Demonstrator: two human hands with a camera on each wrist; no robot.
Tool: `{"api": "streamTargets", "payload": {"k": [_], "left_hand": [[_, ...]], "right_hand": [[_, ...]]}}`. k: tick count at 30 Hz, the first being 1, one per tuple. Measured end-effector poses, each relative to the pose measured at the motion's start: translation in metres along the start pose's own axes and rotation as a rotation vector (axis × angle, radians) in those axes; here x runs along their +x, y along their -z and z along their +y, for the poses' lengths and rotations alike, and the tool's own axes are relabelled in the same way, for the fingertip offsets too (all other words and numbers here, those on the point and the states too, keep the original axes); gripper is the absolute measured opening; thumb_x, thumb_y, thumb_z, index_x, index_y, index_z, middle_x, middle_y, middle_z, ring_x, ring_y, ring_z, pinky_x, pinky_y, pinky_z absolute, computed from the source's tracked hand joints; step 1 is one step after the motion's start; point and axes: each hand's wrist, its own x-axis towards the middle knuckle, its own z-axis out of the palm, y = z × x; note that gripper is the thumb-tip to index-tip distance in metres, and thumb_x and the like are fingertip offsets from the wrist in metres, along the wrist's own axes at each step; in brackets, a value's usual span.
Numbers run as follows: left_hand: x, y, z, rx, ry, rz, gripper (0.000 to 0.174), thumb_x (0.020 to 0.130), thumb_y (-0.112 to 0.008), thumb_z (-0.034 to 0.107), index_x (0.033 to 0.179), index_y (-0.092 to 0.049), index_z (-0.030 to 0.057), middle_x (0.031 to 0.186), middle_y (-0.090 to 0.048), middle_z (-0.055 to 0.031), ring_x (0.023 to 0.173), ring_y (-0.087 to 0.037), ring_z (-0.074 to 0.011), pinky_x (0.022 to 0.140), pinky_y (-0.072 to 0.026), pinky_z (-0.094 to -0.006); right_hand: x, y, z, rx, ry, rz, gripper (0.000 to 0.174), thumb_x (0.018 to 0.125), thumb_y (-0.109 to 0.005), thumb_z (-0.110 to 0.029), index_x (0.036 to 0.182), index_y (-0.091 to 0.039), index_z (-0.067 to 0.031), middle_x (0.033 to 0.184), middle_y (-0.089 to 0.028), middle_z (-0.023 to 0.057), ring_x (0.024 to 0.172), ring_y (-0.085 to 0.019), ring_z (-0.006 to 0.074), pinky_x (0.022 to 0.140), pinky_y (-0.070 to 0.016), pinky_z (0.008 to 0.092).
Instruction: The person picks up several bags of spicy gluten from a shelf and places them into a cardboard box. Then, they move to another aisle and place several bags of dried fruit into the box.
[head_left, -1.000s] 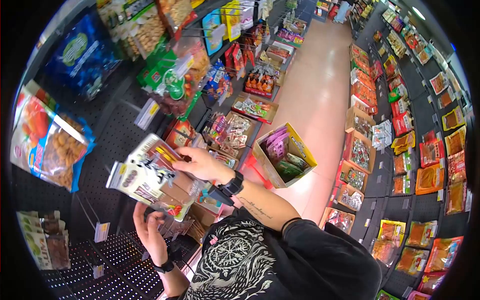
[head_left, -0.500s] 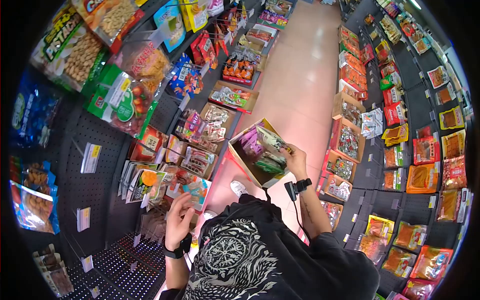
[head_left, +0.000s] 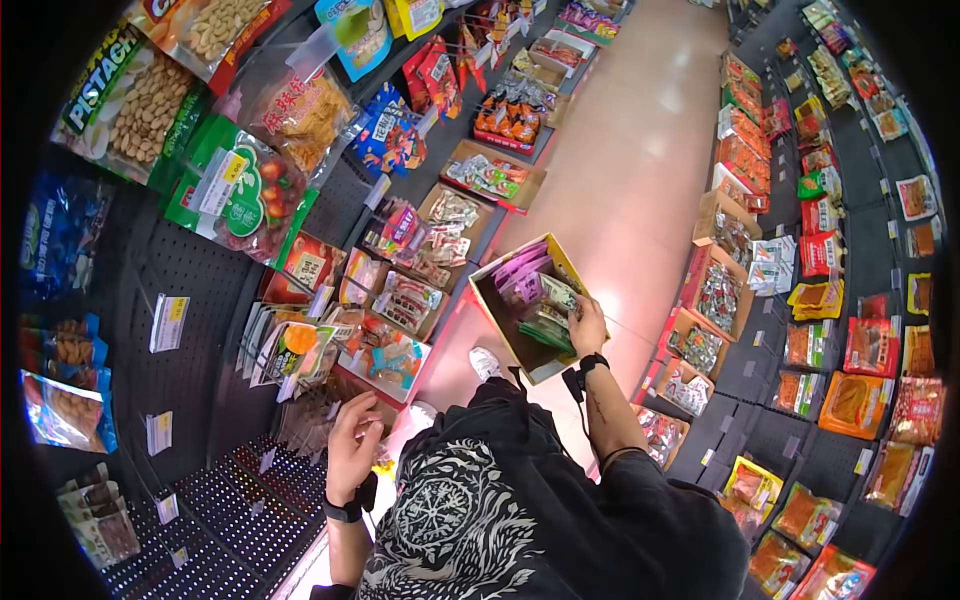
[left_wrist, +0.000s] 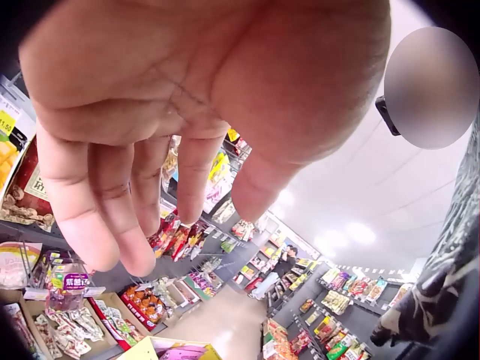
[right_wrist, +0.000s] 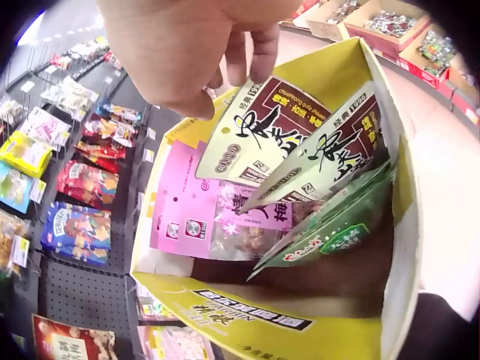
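Observation:
My right hand (head_left: 588, 328) hangs over the rim of a yellow cardboard box (head_left: 480, 285), its fingertips right at the top corner of a cream snack pouch (right_wrist: 259, 142) in the right wrist view. The thumb stands apart from that pouch. Inside the box, a second cream pouch (right_wrist: 330, 157) leans beside it, with pink pouches (right_wrist: 184, 206) to the left and green pouches (right_wrist: 330, 229) in front. The box is tilted above the aisle floor. My left hand (head_left: 353, 445), holding nothing, is raised beside the left shelves with fingers loosely bent.
On the left, a black pegboard rack (head_left: 200, 340) carries hanging nut bags (head_left: 135, 115) and price tags (head_left: 169, 322). Below it are cartons of small packets (head_left: 495, 175). The right shelves hold packaged snacks (head_left: 855, 400). A pale aisle floor (head_left: 620, 150) runs between.
My right hand carried the cream pouch from the left rack across to the box, where it now lies with the others. My left hand has drawn back from the pouch.

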Motion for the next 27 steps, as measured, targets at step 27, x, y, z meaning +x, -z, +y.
{"api": "streamTargets", "payload": {"k": [27], "left_hand": [[-0.06, 0.051, -0.025, 0.105, -0.244, 0.467, 0.078, 0.079, -0.072, 0.028, 0.142, -0.032, 0.0035, 0.139, -0.041, -0.0209, 0.122, -0.049, -0.034, 0.1, -0.041, -0.0393]], "right_hand": [[-0.083, 0.17, -0.403, 0.175, 1.278, -0.886, 0.019, 0.077, -0.067, -0.004, 0.096, -0.067, -0.0038, 0.089, -0.064, 0.012, 0.078, -0.063, 0.0314, 0.069, -0.0499, 0.0358]]}}
